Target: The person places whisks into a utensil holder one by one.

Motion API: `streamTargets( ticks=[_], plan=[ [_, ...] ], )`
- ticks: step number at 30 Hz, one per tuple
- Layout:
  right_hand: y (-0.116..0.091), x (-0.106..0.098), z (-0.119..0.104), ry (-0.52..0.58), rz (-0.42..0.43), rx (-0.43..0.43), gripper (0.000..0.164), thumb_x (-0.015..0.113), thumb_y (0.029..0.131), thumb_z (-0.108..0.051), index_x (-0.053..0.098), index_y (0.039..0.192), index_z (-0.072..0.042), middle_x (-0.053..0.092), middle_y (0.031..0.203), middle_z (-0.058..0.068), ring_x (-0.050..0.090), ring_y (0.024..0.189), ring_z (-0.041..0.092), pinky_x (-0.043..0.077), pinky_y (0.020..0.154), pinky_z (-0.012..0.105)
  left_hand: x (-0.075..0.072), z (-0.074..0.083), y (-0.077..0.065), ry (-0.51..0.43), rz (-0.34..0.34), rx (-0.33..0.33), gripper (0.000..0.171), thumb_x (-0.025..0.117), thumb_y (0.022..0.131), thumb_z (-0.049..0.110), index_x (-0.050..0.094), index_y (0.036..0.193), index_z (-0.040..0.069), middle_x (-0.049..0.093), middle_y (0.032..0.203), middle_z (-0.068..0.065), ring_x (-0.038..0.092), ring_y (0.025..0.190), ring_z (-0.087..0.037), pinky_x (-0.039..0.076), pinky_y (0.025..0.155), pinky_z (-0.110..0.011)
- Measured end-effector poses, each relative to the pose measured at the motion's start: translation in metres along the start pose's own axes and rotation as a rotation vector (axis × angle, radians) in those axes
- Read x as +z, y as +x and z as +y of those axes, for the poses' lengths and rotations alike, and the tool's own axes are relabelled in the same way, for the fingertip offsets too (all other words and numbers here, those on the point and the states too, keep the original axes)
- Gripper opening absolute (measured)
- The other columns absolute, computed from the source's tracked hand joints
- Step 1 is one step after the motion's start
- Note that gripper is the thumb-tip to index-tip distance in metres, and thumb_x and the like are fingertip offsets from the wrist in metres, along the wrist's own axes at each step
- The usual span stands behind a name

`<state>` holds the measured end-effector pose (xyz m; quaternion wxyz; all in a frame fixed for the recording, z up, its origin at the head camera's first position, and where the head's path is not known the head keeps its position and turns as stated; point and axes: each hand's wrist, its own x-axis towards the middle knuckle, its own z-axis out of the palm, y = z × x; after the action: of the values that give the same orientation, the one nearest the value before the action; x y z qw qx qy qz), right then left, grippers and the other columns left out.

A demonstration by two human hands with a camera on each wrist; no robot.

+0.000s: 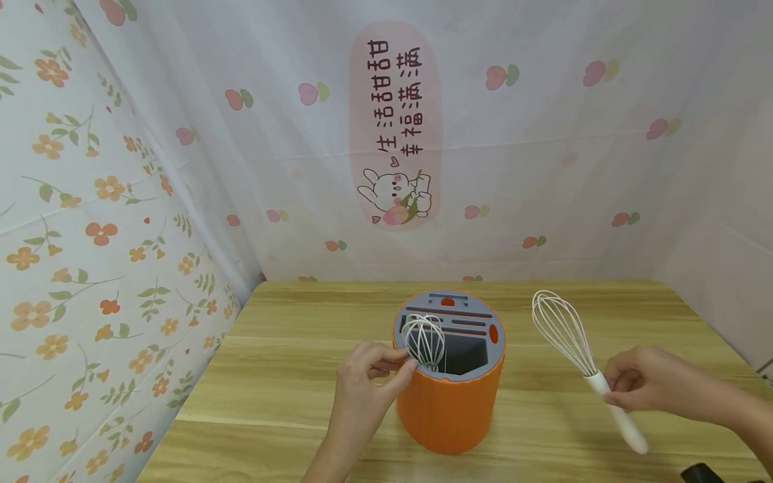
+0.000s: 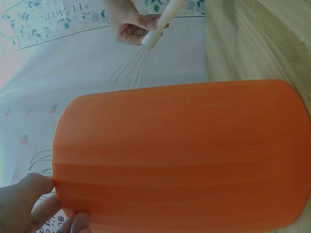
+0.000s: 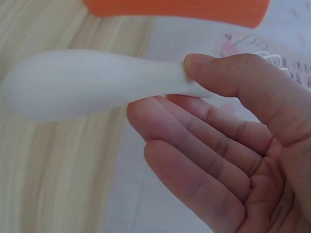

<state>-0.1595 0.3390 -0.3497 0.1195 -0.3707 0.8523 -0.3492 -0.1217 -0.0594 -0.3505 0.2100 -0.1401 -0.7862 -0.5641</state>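
An orange utensil holder [image 1: 447, 416] with a grey slotted top stands upright on the wooden table. A white wire whisk [image 1: 425, 339] stands in its large front compartment, wires upward, its handle hidden inside. My left hand [image 1: 368, 382] grips the holder's near-left rim between thumb and fingers, close beside those wires. To the right, my right hand [image 1: 658, 382] pinches a second whisk [image 1: 622, 419] by its white handle, its wire end pointing up and toward the back. In the right wrist view the thumb presses on the handle [image 3: 97, 82] with fingers beneath.
A black object [image 1: 700, 473] shows at the front right edge of the table [image 1: 290, 389]. Behind the table hangs a white curtain [image 1: 272, 154] with fruit prints and writing. A flowered cloth [image 1: 90, 282] closes off the left side.
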Motion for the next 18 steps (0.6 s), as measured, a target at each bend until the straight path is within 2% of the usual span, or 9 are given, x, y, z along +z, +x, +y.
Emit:
streamTargets(
  ticks=[10, 18],
  plan=[
    [0.026, -0.002, -0.033, -0.026, -0.027, -0.038, 0.010, 0.065, 0.082, 0.000, 0.063, 0.083, -0.010, 0.063, 0.076, -0.012, 0.061, 0.065, 0.003, 0.050, 0.050, 0.023, -0.001, 0.001, 0.000, -0.034, 0.008, 0.030, 0.013, 0.076, 0.075, 0.014, 0.072, 0.087, 0.014, 0.061, 0.081, 0.007, 0.062, 0.072, -0.010, 0.054, 0.067, -0.026],
    [0.039, -0.001, -0.061, -0.096, 0.009, -0.099, 0.013, 0.067, 0.082, -0.006, 0.062, 0.085, -0.017, 0.062, 0.076, -0.013, 0.061, 0.065, 0.001, 0.050, 0.052, 0.021, -0.001, 0.000, -0.001, -0.031, 0.012, 0.040, 0.012, 0.076, 0.075, 0.013, 0.072, 0.087, 0.014, 0.061, 0.081, 0.007, 0.061, 0.072, -0.009, 0.054, 0.066, -0.026]
  ],
)
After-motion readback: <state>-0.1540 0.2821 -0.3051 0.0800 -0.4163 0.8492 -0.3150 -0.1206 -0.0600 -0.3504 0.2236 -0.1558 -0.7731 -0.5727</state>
